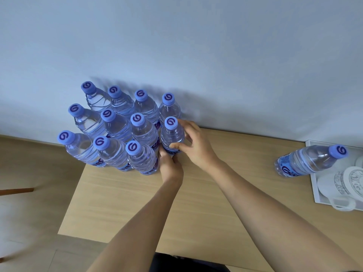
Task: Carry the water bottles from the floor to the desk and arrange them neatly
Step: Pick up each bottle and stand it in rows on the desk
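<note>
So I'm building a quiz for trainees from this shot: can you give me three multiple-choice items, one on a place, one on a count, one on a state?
1. Where does the lone bottle stand?
A. Right of the group, beside the tray
B. On the floor
C. Inside the group

2. How many bottles stand in the group by the wall?
A. Six
B. Eleven
C. Fifteen

3. What are the hands doing?
A. Both lie flat on the desk
B. Both grip the bottle at the group's right edge
C. One unscrews a cap

Key: 1 A, it stands apart on the desk next to the tray. 2 B, eleven blue caps show, in rows of four, four and three. 3 B, the left hand holds the edge bottle low and the right hand curls round its side.
</note>
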### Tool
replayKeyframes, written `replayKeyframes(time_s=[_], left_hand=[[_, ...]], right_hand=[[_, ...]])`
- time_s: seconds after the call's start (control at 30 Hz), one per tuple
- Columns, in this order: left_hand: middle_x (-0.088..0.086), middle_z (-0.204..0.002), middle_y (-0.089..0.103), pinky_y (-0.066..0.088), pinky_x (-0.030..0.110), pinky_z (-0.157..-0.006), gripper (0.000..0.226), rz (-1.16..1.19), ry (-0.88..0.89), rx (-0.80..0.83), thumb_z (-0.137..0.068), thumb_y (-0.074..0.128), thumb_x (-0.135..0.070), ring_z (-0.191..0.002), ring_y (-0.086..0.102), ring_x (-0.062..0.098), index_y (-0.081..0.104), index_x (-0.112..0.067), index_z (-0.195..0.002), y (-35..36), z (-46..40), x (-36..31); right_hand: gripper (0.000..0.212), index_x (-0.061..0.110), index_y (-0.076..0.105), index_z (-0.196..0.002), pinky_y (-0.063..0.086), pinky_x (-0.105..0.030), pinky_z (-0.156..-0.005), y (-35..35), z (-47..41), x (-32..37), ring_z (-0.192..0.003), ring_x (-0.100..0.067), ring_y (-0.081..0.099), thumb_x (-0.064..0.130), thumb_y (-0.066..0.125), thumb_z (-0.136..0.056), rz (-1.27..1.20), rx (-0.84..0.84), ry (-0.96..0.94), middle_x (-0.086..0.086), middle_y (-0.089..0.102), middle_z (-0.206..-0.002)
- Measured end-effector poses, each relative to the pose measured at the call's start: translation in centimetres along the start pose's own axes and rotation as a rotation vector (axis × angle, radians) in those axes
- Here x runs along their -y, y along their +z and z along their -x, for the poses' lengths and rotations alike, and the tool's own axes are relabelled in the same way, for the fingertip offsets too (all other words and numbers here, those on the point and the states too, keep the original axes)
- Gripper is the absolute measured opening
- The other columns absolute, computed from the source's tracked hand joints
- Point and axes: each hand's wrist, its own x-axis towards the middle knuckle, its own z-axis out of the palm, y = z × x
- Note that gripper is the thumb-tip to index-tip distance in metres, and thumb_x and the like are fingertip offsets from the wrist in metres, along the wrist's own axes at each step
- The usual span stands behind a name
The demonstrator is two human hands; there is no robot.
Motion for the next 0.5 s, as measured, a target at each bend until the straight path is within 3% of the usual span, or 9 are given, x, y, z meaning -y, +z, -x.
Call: replayKeyframes(time_s=[0.07,0.13,0.2,0.33,0.4,0.5], left_hand=[[0.005,-0.131,0.051,0.042,0.031,-0.106,0.065,0.071,-0.007,0.014,-0.086,0.044,0.016,-0.12,0.05,0.018,0.035,-0.011,-0.144,0.1,0.0,0.0],[-0.002,-0.127,0.048,0.041,0.04,-0.11,0.065,0.078,-0.003,0.006,-0.086,0.045,0.016,-0.121,0.047,0.014,0.035,-0.012,-0.144,0.1,0.2,-0.3],[-0.003,-0.126,0.048,0.041,0.037,-0.109,0.063,0.047,0.004,0.009,-0.087,0.046,0.014,-0.118,0.046,0.011,0.034,-0.011,-0.144,0.0,0.3,-0.3],[0.006,-0.127,0.054,0.035,0.012,-0.092,0.054,-0.041,0.027,0.008,-0.09,0.047,0.011,-0.109,0.048,0.01,0.038,-0.008,-0.14,-0.3,0.1,-0.1],[0.01,-0.124,0.056,0.038,0.018,-0.092,0.049,-0.071,0.032,0.018,-0.091,0.048,0.009,-0.11,0.053,0.02,0.039,-0.006,-0.138,-0.5,0.1,0.0],[0.006,-0.126,0.054,0.035,0.018,-0.095,0.049,-0.107,0.036,0.045,-0.092,0.048,0.007,-0.118,0.051,0.019,0.038,-0.007,-0.138,-0.9,0.0,-0.1]], right_hand=[[0.068,0.011,0.055,-0.136,0.046,-0.041,-0.105,0.1,0.0,0.0,-0.123,-0.018,0.055,0.01,0.084,-0.075,0.005,0.002,-0.004,-0.002,0.056,-0.129],[0.068,0.012,0.055,-0.136,0.045,-0.04,-0.105,0.1,-0.1,0.0,-0.123,-0.017,0.054,0.01,0.084,-0.075,0.007,0.001,-0.005,-0.001,0.056,-0.129],[0.068,0.012,0.055,-0.136,0.045,-0.04,-0.105,0.0,0.0,0.0,-0.123,-0.018,0.054,0.011,0.084,-0.075,0.01,0.004,-0.008,-0.001,0.056,-0.129],[0.069,0.014,0.054,-0.137,0.045,-0.04,-0.105,-0.2,0.0,0.2,-0.123,-0.016,0.054,0.013,0.084,-0.075,0.023,0.022,0.001,0.001,0.055,-0.129],[0.069,0.014,0.054,-0.138,0.045,-0.041,-0.105,-0.3,0.0,0.3,-0.123,-0.017,0.054,0.013,0.084,-0.076,0.023,0.029,0.006,0.003,0.054,-0.128],[0.068,0.014,0.055,-0.137,0.046,-0.042,-0.105,-0.3,0.1,0.4,-0.123,-0.018,0.055,0.013,0.084,-0.076,0.031,0.032,0.013,0.0,0.055,-0.129]])
